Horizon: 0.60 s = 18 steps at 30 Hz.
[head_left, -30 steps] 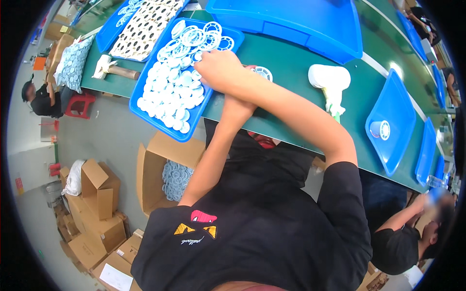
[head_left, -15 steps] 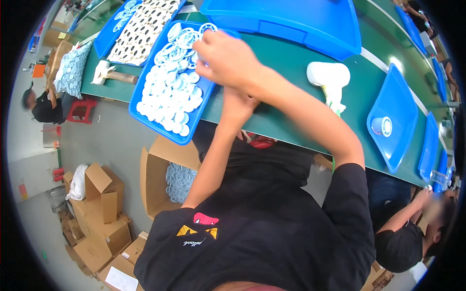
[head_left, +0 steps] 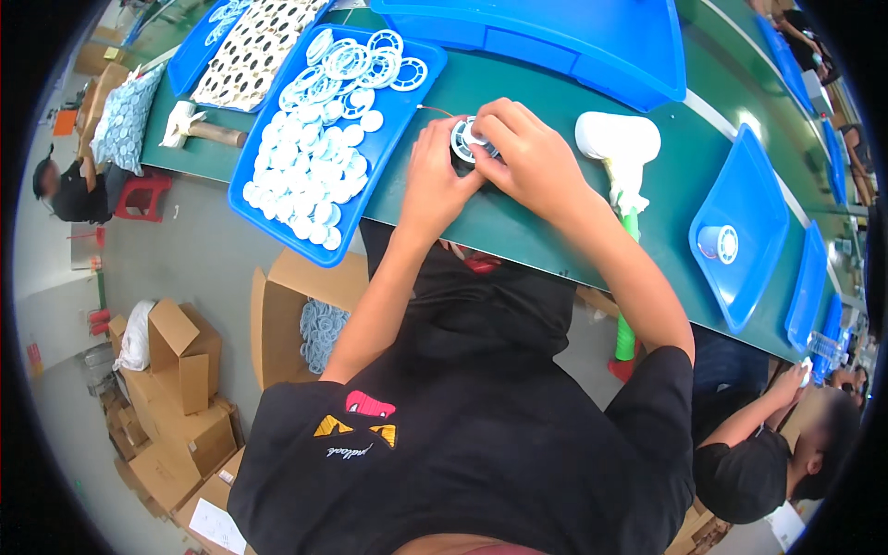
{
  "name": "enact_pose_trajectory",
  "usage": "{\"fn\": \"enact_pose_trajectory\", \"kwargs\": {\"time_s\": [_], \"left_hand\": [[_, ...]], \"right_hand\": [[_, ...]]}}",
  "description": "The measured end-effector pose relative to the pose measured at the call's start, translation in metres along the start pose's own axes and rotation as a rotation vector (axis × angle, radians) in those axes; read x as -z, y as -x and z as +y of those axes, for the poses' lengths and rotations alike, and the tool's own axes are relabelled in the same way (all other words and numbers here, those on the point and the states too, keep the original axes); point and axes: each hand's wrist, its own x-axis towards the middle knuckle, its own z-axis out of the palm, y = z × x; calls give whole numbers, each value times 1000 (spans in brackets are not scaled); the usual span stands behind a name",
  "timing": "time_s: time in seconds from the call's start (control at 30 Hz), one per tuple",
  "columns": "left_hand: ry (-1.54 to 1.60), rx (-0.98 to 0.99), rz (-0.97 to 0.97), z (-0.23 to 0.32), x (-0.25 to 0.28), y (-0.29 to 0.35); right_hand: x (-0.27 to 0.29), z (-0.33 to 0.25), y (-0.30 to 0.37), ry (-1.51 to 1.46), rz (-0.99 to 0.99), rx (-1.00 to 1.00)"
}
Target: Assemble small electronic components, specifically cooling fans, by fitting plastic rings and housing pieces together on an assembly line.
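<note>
On the green table in front of me, a round part (head_left: 461, 141) with a white slotted ring on top and a dark side sits between my hands. My left hand (head_left: 438, 178) is wrapped around its left side. From above, my right hand (head_left: 529, 153) grips the ring's right edge with curled fingers, hiding part of it. A thin reddish wire (head_left: 437, 110) runs out past my left fingertips. Just to the left lies a blue tray (head_left: 400, 125) holding white slotted rings (head_left: 349, 63) at its far end and many small pale discs (head_left: 310, 166) nearer me.
A hammer with a wrapped head (head_left: 618, 139) and green handle lies to the right; another wrapped hammer (head_left: 217, 132) lies far left. A blue tray (head_left: 745, 277) at right holds a cylindrical part (head_left: 720, 243). A large blue bin (head_left: 527, 55) stands behind. Below is an open carton (head_left: 277, 319).
My right hand has moved from the rings in the left tray, back and right, to the round part beside my left hand. The white ring on the part is now visible between my hands.
</note>
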Motion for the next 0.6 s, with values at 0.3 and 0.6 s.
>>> {"fn": "enact_pose_trajectory", "kwargs": {"time_s": [0.3, 0.6], "left_hand": [[34, 33, 0, 1, 0, 1], [-26, 9, 10, 3, 7, 1]], "right_hand": [[10, -4, 5, -182, 100, -114], [2, 6, -37, -34, 203, -124]]}}
